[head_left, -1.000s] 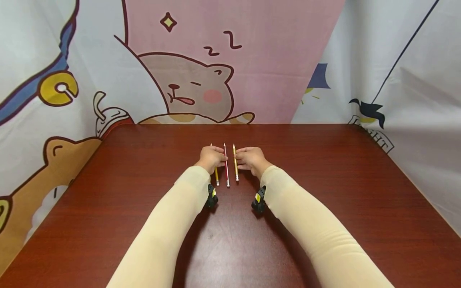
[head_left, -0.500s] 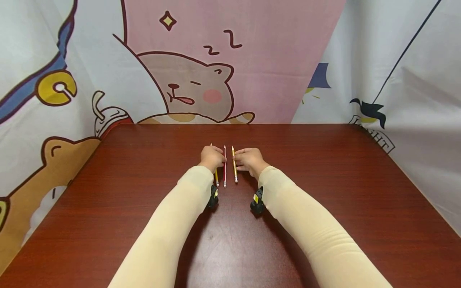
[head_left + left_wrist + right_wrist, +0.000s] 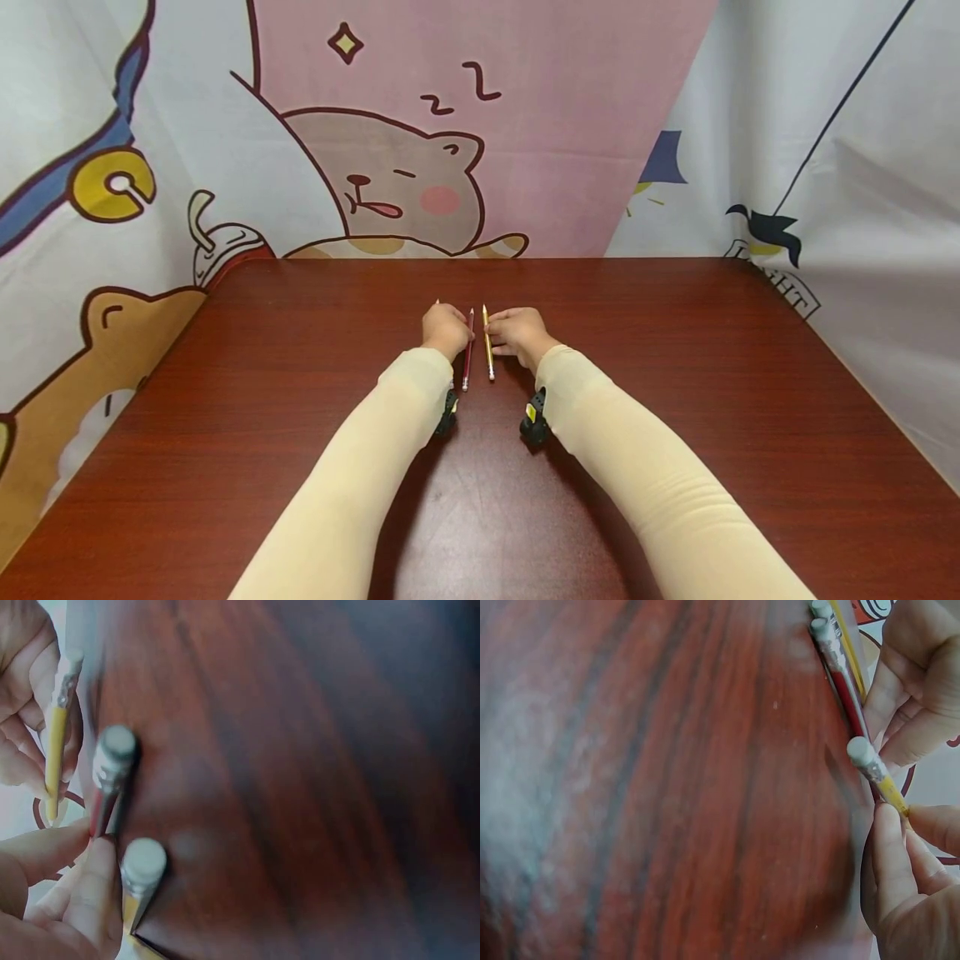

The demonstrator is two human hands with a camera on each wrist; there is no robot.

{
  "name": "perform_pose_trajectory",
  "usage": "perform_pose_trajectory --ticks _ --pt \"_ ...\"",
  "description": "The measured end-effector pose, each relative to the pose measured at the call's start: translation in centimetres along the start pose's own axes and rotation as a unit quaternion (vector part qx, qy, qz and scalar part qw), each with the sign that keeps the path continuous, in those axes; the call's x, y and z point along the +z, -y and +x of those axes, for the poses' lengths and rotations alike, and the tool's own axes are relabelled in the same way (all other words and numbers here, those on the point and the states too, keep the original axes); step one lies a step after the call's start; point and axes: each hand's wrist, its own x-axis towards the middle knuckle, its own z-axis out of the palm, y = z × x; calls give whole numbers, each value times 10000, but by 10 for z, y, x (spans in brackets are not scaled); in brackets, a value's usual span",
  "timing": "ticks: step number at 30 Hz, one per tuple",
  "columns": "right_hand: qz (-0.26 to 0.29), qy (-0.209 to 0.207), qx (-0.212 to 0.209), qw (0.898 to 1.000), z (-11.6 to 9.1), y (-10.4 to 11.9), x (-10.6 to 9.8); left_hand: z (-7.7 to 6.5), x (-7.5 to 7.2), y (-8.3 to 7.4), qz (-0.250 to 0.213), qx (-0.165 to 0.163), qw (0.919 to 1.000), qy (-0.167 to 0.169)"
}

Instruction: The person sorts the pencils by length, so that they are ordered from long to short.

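Note:
My left hand [image 3: 446, 329] pinches a red pencil [image 3: 467, 367] between thumb and fingertip, its white eraser end toward me. Just to the right, a yellow pencil [image 3: 490, 358] is pinched in my right hand [image 3: 522, 333], eraser end also toward me. The two pencils stand apart by a narrow gap, points facing away. A second yellow pencil [image 3: 130, 909] lies beside the red one on its left; in the head view my left hand hides most of it. The right wrist view shows the red pencil [image 3: 845, 694] between both yellow ones.
The brown wooden table [image 3: 480, 500] extends around both hands. At its far edge hangs a cloth backdrop [image 3: 570, 125] with cartoon animals. Small black cameras sit on both wrists, the right one [image 3: 534, 421] near the tabletop.
My left hand has shifted slightly right, and the red pencil's eraser end has swung left. More of the second yellow pencil is now covered. My right hand has moved a little left with its pencil.

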Motion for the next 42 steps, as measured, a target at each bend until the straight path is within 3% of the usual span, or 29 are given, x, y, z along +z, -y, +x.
perform_pose_trajectory --ticks 8,18,31,42 --pt "-131 -45 -50 9999 2 -1 1 0 2 1 -79 -33 9999 -66" --pt "-211 -15 -73 9997 2 -1 5 -1 -2 2 245 124 9996 -108" --pt "-378 -48 -206 9991 2 0 9 1 -6 8 -180 -28 9998 -40" --pt "-906 -205 -594 9939 -1 -2 17 3 -5 11 -308 -48 9995 11"
